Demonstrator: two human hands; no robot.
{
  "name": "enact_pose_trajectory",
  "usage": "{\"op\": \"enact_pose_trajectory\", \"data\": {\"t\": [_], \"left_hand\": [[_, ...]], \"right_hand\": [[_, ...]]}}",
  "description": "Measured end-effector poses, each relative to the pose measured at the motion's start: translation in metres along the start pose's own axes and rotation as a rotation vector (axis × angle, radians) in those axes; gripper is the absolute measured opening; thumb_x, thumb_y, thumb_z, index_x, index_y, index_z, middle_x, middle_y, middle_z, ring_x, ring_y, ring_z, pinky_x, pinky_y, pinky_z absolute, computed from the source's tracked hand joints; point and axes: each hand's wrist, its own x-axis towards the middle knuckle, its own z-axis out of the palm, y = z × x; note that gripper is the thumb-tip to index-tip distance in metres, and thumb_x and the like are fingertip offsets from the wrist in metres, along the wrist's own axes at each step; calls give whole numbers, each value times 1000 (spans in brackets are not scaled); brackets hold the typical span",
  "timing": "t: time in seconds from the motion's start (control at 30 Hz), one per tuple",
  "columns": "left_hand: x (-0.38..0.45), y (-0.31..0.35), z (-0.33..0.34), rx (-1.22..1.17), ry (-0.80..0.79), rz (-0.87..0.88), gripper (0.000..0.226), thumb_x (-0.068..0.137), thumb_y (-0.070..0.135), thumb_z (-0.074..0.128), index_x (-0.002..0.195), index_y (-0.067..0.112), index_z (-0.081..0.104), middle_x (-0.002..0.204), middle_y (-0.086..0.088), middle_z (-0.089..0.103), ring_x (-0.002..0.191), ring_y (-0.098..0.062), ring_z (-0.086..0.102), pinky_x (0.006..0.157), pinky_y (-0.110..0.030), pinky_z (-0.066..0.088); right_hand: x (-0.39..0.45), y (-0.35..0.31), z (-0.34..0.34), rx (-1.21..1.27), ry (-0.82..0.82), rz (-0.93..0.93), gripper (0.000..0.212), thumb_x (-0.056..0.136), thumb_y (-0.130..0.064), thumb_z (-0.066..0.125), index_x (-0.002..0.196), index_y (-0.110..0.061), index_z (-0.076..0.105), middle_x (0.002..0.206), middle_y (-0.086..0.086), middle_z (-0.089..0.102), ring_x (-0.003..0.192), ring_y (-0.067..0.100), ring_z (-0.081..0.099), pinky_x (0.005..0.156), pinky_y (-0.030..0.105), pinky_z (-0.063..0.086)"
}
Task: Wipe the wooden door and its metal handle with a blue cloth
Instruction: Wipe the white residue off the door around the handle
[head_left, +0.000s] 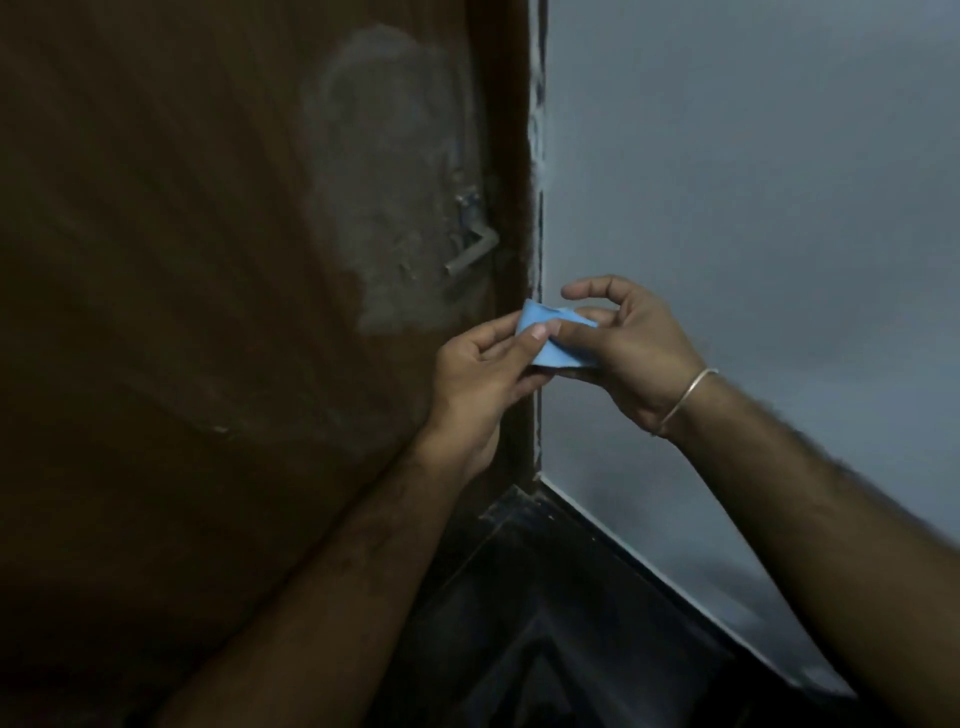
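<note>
The cloth (553, 338) sits folded small between our left hand (483, 374) and right hand (631, 353), both pinching it, just below the door (182, 260) handle (472, 249). It may slip and drop if we let go to refold.

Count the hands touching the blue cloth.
2. The left hand pinches the blue cloth's left edge; the right hand grips its right side, just off the door.

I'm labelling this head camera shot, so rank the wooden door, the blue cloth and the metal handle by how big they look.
1. wooden door, fills the left half
2. blue cloth, though nearer the camera and partly covered by both hands
3. metal handle
</note>
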Motion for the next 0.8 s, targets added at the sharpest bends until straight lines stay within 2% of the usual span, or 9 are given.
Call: {"op": "enact_pose_trajectory", "data": {"t": [0.17,0.23,0.3,0.37,0.43,0.5,0.57,0.67,0.8], "left_hand": [[13,21,-16,-35,148,66,13,97,15,63,105,9,73,104,-10,77,98,-21,75,82,-35,62],[20,28,-21,-60,160,76,13,99,14,60,99,9,73,100,-8,77,92,-17,75,76,-30,61],[25,36,-26,-96,130,72,15,100,13,59,95,10,73,95,-6,78,88,-17,76,73,-29,61],[30,42,-31,-81,110,59,15,100,14,59,94,11,73,90,-4,78,85,-16,76,68,-26,60],[38,47,-33,11,133,79,10,99,15,61,97,14,71,86,-1,78,79,-14,76,62,-22,58],[48,53,-33,130,199,130,5,95,13,66,99,16,68,82,1,79,74,-11,75,58,-21,57],[59,61,-33,270,251,162,11,91,11,72,98,17,67,81,-1,77,71,-7,74,59,-18,56],[79,78,-35,480,267,233,14,87,3,74,94,12,66,77,1,67,60,-1,66,57,-12,53],[107,106,-46,688,176,280,22,86,2,75,106,1,66,78,0,62,64,-4,59,54,-12,51]], "right_hand": [[18,-22,32,-227,-11,-166,33,73,-12,83,99,-10,63,91,14,71,86,28,72,77,46,61],[23,-26,41,-270,12,-203,33,73,-16,83,99,-10,65,92,10,68,88,28,70,78,42,61],[30,-29,46,-212,8,-159,34,76,-16,81,104,-10,64,100,9,66,95,29,68,82,40,60],[36,-31,48,-29,-92,-10,32,82,-10,74,111,-4,62,111,18,66,98,31,68,84,38,59],[41,-33,48,135,-233,140,29,88,-4,65,115,2,61,112,22,66,91,27,68,79,34,60],[48,-35,49,220,-290,227,28,91,0,59,118,6,59,108,22,66,86,27,68,76,32,60],[56,-37,52,292,-274,286,27,93,1,56,119,6,59,109,23,66,88,27,67,74,32,60],[71,-39,63,362,-226,327,28,95,0,52,122,4,58,116,23,63,102,30,64,82,37,57],[93,-39,84,386,-156,236,29,92,3,56,121,4,58,108,22,66,92,28,66,72,35,60]]}}
